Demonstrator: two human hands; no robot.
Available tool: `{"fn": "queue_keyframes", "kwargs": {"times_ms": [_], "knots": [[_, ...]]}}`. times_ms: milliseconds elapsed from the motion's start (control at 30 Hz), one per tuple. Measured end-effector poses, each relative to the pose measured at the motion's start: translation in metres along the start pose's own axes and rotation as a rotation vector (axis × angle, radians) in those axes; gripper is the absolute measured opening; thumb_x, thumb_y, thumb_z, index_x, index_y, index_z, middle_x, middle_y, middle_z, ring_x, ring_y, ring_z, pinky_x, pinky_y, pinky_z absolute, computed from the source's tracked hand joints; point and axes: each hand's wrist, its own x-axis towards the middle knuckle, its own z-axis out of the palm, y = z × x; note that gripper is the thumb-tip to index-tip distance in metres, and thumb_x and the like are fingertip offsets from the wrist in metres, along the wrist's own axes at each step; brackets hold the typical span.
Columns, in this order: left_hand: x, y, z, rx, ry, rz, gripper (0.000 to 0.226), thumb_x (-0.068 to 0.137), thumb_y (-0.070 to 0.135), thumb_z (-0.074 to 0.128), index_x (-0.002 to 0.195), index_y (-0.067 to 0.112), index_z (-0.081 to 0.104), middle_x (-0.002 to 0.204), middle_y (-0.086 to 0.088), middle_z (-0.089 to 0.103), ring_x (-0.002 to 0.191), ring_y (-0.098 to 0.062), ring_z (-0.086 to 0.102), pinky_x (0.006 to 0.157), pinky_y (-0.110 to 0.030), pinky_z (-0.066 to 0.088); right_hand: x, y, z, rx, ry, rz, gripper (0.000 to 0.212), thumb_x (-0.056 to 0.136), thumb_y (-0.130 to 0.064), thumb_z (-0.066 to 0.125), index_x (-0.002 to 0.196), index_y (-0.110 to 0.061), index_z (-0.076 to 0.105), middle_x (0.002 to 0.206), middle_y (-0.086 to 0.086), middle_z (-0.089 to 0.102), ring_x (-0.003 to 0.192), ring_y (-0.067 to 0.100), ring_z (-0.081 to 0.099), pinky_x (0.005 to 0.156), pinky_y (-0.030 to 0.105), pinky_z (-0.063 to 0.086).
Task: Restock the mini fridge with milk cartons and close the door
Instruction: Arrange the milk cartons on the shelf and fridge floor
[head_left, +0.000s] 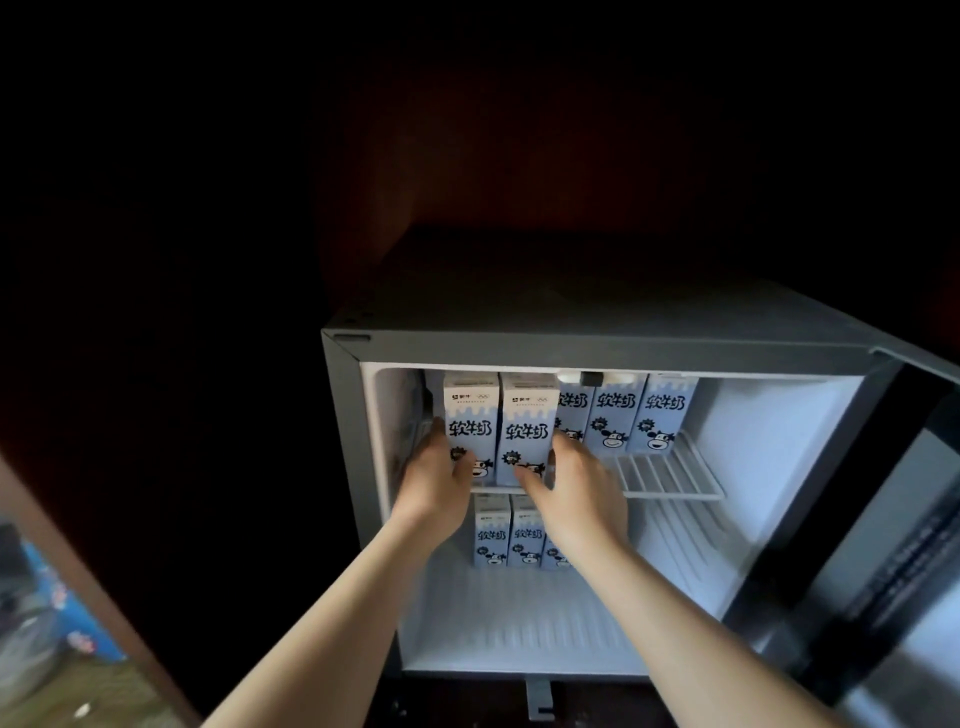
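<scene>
Dark room | open fridge (571, 348) | hands (435, 480) grip cartons (524, 426) on wire shelf (667, 475)

Free room on the wire shelf (670, 475) at front right (cartons (613, 415) crowd its back and left); door (883, 545) open.

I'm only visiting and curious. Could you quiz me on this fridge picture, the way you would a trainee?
1. True or false: the fridge door is shut.
2. What does the left hand grip? A) a milk carton on the wire shelf; B) the door; C) nothing.
3. How many cartons are visible below that shelf?

Key:
1. False; it stands open.
2. A; the right hand grips the carton beside it.
3. Three; one is partly hidden by the right arm.
</scene>
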Motion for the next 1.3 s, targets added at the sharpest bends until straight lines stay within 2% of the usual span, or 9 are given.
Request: {"fn": "queue_keyframes", "kwargs": {"times_ms": [133, 500, 833, 967, 1067, 1100, 1167, 1233, 1300], "knots": [[0.002, -0.001, 0.001, -0.037, 0.006, -0.005, 0.031, 0.097, 0.014, 0.045, 0.127, 0.012, 0.049, 0.127, -0.005, 0.060, 0.117, -0.023, 0.056, 0.091, -0.025, 0.039, 0.000, 0.004, 0.006, -0.030, 0.038, -0.013, 0.031, 0.086, -0.044, 0.060, 0.089, -0.014, 0.054, 0.078, -0.002, 0.053, 0.084, 0.024, 0.059, 0.066, 0.036, 0.051], [0.007, -0.004, 0.004, 0.038, -0.011, -0.034, 0.035, 0.098, 0.014, 0.041, 0.133, 0.015, 0.043, 0.123, -0.007, 0.061, 0.111, -0.024, 0.057, 0.091, -0.028, 0.042, 0.008, 0.009, 0.021, -0.060, 0.150, -0.020, 0.039, 0.084, -0.047, 0.062, 0.085, -0.008, 0.063, 0.082, 0.006, 0.068, 0.080, 0.027, 0.061, 0.071, 0.035, 0.048], [0.000, 0.012, -0.011, 0.038, -0.156, -0.095, 0.037, 0.097, 0.032, 0.045, 0.128, 0.012, 0.046, 0.127, -0.006, 0.059, 0.112, -0.023, 0.057, 0.093, -0.033, 0.047, 0.000, 0.003, -0.006, -0.227, -0.100, 0.040, 0.055, 0.093, -0.056, 0.038, 0.123, -0.012, 0.051, 0.125, 0.004, 0.055, 0.119, 0.026, 0.046, 0.098, 0.038, 0.036], [-0.019, 0.030, -0.018, 0.054, -0.170, -0.083, 0.040, 0.098, 0.034, 0.042, 0.128, 0.009, 0.038, 0.100, 0.000, 0.057, 0.081, -0.012, 0.054, 0.068, -0.024, 0.044, -0.014, 0.002, -0.027, -0.211, -0.163, 0.034, 0.052, 0.092, -0.055, 0.042, 0.122, -0.013, 0.049, 0.116, 0.003, 0.059, 0.111, 0.026, 0.052, 0.090, 0.038, 0.046], [-0.041, 0.046, -0.024, 0.176, -0.236, -0.100, 0.047, 0.098, 0.039, 0.039, 0.131, 0.006, 0.034, 0.088, 0.002, 0.052, 0.065, -0.007, 0.047, 0.048, -0.017, 0.037, -0.027, 0.004, -0.048, -0.186, -0.270, 0.024, 0.040, 0.092, -0.053, 0.043, 0.102, -0.016, 0.055, 0.092, -0.001, 0.061, 0.082, 0.019, 0.056, 0.070, 0.033, 0.049], [-0.049, 0.053, -0.027, 0.228, -0.272, -0.109, 0.049, 0.099, 0.040, 0.038, 0.133, 0.004, 0.034, 0.095, -0.003, 0.054, 0.070, -0.011, 0.050, 0.048, -0.017, 0.037, -0.031, 0.005, -0.055, -0.174, -0.308, 0.021, 0.037, 0.093, -0.051, 0.044, 0.096, -0.017, 0.056, 0.083, -0.003, 0.058, 0.072, 0.017, 0.052, 0.064, 0.031, 0.046], [-0.065, 0.062, -0.031, 0.363, -0.347, -0.050, 0.048, 0.100, 0.036, 0.035, 0.132, 0.000, 0.039, 0.116, -0.014, 0.056, 0.090, -0.021, 0.054, 0.066, -0.024, 0.045, -0.042, 0.006, -0.072, -0.152, -0.366, 0.015, 0.036, 0.093, -0.050, 0.045, 0.089, -0.016, 0.057, 0.073, -0.004, 0.054, 0.061, 0.016, 0.047, 0.059, 0.030, 0.041], [-0.081, 0.070, -0.032, 0.482, -0.399, 0.078, 0.040, 0.100, 0.028, 0.035, 0.123, -0.002, 0.050, 0.123, -0.018, 0.057, 0.093, -0.022, 0.049, 0.086, -0.033, 0.043, -0.053, 0.009, -0.089, -0.159, -0.403, 0.002, 0.036, 0.092, -0.049, 0.047, 0.094, -0.015, 0.059, 0.079, -0.003, 0.060, 0.067, 0.018, 0.056, 0.065, 0.029, 0.046], [-0.098, 0.078, -0.031, 0.560, -0.479, 0.162, 0.035, 0.100, 0.023, 0.033, 0.112, 0.000, 0.057, 0.114, -0.017, 0.060, 0.085, -0.017, 0.046, 0.084, -0.032, 0.043, -0.067, 0.012, -0.107, -0.183, -0.434, 0.000, 0.035, 0.091, -0.048, 0.050, 0.103, -0.018, 0.060, 0.096, -0.002, 0.066, 0.083, 0.018, 0.063, 0.077, 0.032, 0.051]]}}
